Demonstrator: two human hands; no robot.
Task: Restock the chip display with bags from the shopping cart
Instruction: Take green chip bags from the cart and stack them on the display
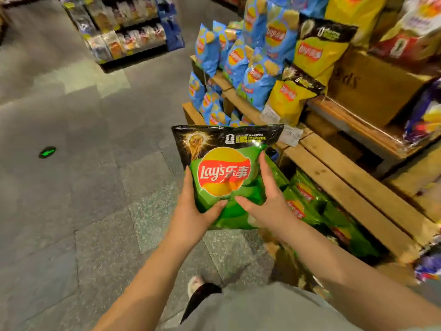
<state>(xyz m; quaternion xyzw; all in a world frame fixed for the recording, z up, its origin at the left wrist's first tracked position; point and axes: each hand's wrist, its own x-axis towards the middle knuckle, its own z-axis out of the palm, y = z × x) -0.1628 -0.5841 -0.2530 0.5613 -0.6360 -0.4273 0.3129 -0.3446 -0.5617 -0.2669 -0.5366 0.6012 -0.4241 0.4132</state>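
Green chip bag sits upright, clasped between the left hand and right hand. Judging by this, it is mid-carry; matching green bags lie right of the grip, so the next move is tucking it there.

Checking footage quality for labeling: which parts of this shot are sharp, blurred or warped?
Head view: the green chip bag in both hands is sharp; the far shelves are blocky and soft; the right-edge bags smear; wide-angle bends the wooden display.
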